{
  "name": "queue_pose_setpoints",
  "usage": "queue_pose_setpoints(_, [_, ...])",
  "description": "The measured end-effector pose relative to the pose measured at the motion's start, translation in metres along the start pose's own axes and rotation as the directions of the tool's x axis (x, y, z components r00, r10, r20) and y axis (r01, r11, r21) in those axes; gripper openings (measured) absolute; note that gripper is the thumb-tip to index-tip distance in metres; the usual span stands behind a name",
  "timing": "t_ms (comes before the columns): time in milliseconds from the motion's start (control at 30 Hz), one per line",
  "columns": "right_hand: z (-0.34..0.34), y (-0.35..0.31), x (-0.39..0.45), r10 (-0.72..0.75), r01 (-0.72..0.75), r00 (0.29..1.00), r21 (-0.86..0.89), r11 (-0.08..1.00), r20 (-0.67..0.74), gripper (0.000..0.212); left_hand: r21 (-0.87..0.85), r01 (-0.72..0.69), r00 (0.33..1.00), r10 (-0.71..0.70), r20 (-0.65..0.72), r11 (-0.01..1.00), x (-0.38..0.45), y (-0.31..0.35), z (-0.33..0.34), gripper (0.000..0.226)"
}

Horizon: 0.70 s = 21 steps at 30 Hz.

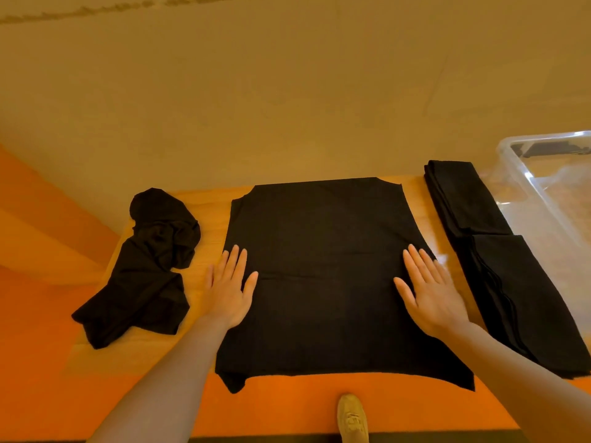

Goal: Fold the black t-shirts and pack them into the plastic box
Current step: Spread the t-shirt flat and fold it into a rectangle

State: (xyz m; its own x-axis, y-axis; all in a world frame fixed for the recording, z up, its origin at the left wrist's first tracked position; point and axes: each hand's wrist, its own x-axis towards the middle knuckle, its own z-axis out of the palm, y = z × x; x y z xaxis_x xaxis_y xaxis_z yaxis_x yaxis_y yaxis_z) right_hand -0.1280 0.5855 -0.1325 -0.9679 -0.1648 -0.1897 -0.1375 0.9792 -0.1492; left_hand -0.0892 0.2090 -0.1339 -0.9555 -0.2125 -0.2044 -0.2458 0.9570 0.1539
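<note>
One t-shirt (329, 276) is pressed half-folded under flat left hand (228, 292) and right hand (431, 292), neither grip closed; folded shirts (499, 260) lie unpacked beside the plastic box (550, 187), a crumpled shirt (147, 266) remains.

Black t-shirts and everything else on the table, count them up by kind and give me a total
Black t-shirts: 3 piles, the flat t-shirt under the left hand and right hand, the crumpled t-shirt, and the folded stack; how many shirts the stack holds I cannot tell.
Plastic box: 1
Total: 4
</note>
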Motion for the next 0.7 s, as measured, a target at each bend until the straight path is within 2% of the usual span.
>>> queue_pose_setpoints(200, [-0.004,0.001,0.009,-0.044,0.046,0.998,0.064,0.997,-0.038,0.077,0.017,-0.031,0.996,0.032,-0.080,0.999,0.001,-0.003,-0.001,0.073])
queue_pose_setpoints(333, [-0.022,-0.021,0.062,-0.078,0.104,0.986,0.179,0.978,-0.144,0.061,-0.032,-0.052,0.983,0.046,-0.179,0.998,0.043,0.016,-0.019,0.069])
queue_pose_setpoints(400, [-0.028,-0.029,0.102,-0.085,0.116,0.984,0.203,0.972,-0.156,0.060,-0.016,-0.049,0.987,0.046,-0.157,0.999,0.075,0.028,-0.024,0.063])
queue_pose_setpoints(533, [-0.023,-0.026,0.162,-0.044,0.052,0.997,0.120,0.991,-0.065,0.061,0.028,-0.005,1.000,0.005,-0.018,1.000,0.124,0.037,-0.021,0.061])
queue_pose_setpoints(700, [-0.021,-0.013,0.193,-0.040,0.046,0.997,0.083,0.996,-0.067,0.064,0.055,-0.003,0.999,0.005,-0.044,0.999,0.158,0.036,-0.016,0.062])
